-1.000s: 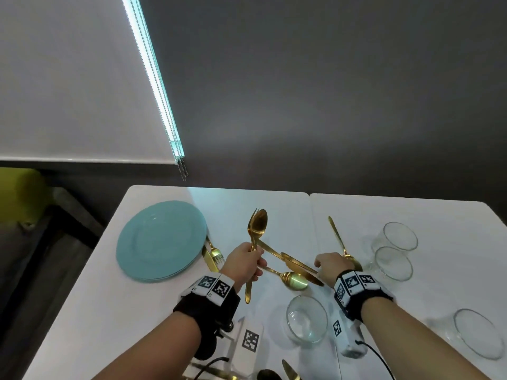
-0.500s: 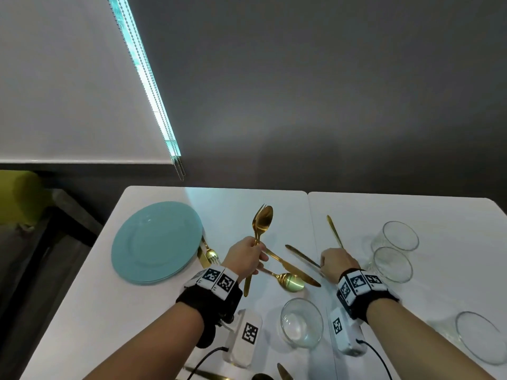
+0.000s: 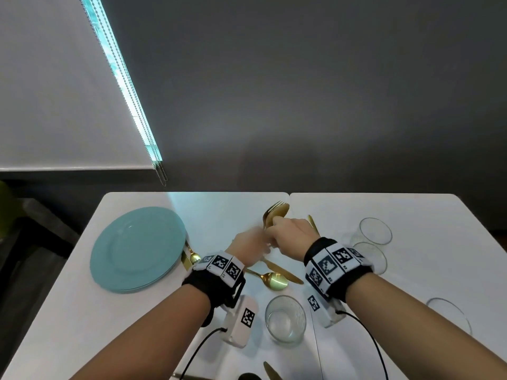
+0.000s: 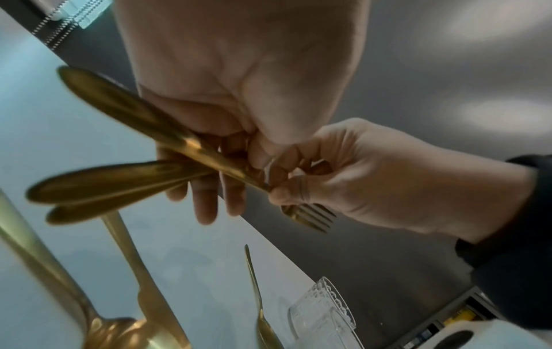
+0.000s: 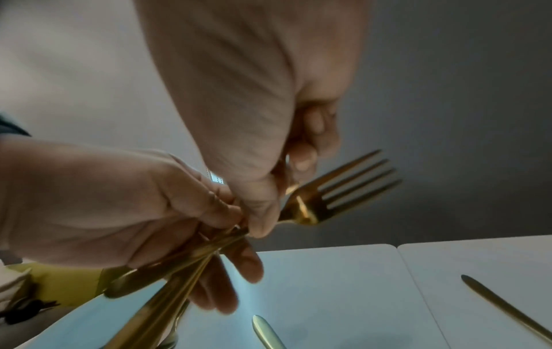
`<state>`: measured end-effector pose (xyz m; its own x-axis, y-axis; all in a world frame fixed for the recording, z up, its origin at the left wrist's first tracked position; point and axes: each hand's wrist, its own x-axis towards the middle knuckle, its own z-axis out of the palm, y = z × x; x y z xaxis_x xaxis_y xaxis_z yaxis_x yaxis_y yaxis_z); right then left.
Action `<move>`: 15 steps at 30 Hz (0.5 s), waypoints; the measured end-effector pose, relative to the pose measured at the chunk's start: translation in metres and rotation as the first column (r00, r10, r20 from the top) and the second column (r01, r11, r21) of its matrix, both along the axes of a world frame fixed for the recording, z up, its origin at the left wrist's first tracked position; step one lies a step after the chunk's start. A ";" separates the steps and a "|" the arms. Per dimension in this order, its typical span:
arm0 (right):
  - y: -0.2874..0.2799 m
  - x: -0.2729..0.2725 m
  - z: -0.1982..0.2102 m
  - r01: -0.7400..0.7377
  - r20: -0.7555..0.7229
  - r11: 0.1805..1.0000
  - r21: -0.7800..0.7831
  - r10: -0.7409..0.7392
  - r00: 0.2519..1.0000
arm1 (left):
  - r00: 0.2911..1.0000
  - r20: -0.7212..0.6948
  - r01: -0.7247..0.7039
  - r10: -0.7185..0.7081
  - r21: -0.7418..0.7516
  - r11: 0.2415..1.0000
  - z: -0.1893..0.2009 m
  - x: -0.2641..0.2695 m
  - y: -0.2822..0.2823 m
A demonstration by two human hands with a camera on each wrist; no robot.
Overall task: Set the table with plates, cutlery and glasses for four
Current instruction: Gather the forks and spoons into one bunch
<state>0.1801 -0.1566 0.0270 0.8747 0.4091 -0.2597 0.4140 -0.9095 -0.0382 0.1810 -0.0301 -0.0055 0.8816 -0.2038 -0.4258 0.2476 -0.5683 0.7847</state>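
Note:
Both hands meet above the middle of the white table (image 3: 219, 209). My left hand (image 3: 251, 246) holds a bundle of gold cutlery (image 3: 277, 212) upright, a fork and a spoon head showing on top. My right hand (image 3: 290, 234) grips the same bundle just below the fork tines (image 5: 343, 189). In the left wrist view three gold handles (image 4: 119, 179) fan out under the left hand's fingers (image 4: 206, 207), one lying at an angle across the others. A stack of teal plates (image 3: 137, 248) lies at the left.
A gold spoon (image 3: 274, 279) and knife (image 3: 285, 272) lie below the hands, more gold cutlery (image 3: 189, 257) beside the plates. One glass (image 3: 285, 319) stands near me, two glasses (image 3: 375, 231) at the right, another glass (image 3: 450, 319) at the near right edge.
My right hand has lifted off the table and swung left to join the left hand on the bundle. The left hand has stayed roughly in place with the cutlery.

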 end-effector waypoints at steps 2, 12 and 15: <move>0.002 0.002 -0.005 0.012 0.021 1.000 0.027 -0.012 1.000 | 0.999 -0.048 -0.007 0.006 -0.004 1.000 -0.002 -0.003 0.000; -0.045 0.029 -0.032 0.628 -0.155 0.749 0.209 -0.609 0.778 | 0.981 -0.150 -0.116 0.127 0.076 0.990 -0.022 0.001 0.021; -0.064 0.035 -0.052 0.732 -0.174 0.681 0.016 -0.719 0.673 | 0.967 -0.191 -0.163 0.169 0.046 0.986 -0.025 0.002 0.029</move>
